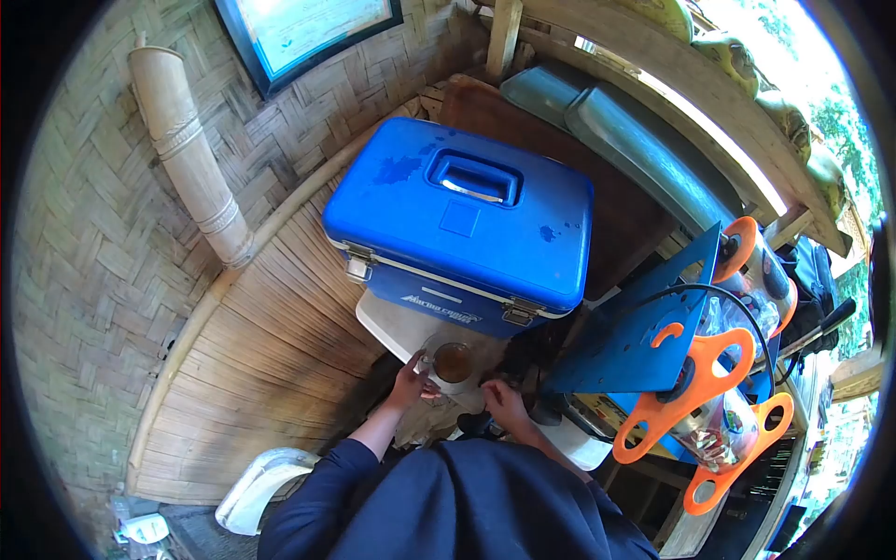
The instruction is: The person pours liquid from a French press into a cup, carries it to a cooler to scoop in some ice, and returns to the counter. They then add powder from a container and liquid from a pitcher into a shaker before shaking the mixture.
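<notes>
While the left hand [411, 383] holds a glass mug [455, 364] before the blue cooler box [448, 245], I see the right hand [505, 404] nearby. I cannot tell its grip.

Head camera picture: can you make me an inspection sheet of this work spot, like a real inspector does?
Surface: white surface, partly hidden by the blue cooler, whose lid is down and has dark wet-looking patches.
Job's things: one clear cup of brownish liquid in front of the cooler.
Clutter: orange plastic pieces, a blue panel and a clear bag on the right.
Grips: left hand at the cup's left side, firmness of hold unclear; right hand to the cup's right, seemingly apart from it.
Cables: one thin black curve by the panel; cord or handle, cannot tell.
Surroundings: woven wall, framed sheet, bamboo tube.
</notes>
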`<state>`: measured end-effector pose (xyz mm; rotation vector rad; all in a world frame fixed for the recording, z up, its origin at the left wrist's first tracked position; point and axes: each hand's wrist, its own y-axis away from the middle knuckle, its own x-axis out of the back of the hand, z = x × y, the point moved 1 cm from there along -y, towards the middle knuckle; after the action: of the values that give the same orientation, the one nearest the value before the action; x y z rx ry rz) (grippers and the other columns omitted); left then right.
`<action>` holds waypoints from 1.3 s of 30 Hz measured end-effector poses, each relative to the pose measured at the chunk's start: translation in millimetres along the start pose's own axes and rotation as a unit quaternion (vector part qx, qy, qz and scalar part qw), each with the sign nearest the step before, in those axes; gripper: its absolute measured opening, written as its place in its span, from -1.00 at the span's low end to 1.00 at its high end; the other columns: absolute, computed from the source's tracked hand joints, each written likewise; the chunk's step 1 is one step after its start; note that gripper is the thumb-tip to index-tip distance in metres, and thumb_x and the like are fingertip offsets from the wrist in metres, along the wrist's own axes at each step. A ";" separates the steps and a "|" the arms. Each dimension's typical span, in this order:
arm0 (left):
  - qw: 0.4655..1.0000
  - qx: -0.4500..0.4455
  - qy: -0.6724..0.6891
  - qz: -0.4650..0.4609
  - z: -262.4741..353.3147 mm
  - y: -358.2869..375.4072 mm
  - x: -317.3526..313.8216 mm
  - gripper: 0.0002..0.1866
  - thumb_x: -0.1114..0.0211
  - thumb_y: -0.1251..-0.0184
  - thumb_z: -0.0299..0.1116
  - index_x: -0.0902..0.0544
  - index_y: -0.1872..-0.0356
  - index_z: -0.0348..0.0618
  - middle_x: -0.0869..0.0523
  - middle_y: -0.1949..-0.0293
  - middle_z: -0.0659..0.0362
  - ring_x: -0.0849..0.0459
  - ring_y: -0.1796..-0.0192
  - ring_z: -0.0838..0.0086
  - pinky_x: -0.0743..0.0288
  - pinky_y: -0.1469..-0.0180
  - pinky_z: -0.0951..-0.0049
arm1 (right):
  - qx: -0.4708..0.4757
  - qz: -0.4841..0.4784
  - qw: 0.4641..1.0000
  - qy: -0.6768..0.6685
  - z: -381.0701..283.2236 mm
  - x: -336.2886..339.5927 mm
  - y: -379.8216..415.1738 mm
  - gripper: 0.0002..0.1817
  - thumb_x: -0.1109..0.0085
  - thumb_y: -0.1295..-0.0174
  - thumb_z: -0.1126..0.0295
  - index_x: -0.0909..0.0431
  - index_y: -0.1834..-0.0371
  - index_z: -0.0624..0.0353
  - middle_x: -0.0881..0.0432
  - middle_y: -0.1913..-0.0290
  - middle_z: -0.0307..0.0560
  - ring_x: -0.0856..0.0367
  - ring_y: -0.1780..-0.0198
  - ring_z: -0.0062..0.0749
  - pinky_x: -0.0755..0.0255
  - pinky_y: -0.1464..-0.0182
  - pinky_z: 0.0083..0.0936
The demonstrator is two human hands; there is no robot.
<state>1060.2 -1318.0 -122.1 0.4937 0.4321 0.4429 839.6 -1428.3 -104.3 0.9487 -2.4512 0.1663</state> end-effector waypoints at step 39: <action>0.789 -0.493 -0.231 0.285 292.4 37.8 14.4 -0.53 -0.10 -0.35 -0.25 -0.35 -0.18 -0.36 -0.51 -0.05 -0.13 -0.47 -0.11 0.09 -0.27 -0.18 0.20 | 0.123 0.310 0.876 -0.349 -195.6 97.4 -78.6 -0.26 -0.07 -0.20 0.48 0.07 -0.43 0.16 -0.28 -0.22 -0.03 -0.29 -0.21 -0.38 -0.13 -0.28 -0.46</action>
<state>1204.7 -1384.1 126.7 -0.3281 -0.4704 1.0190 910.2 -1489.6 108.3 0.2730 -3.4188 0.4210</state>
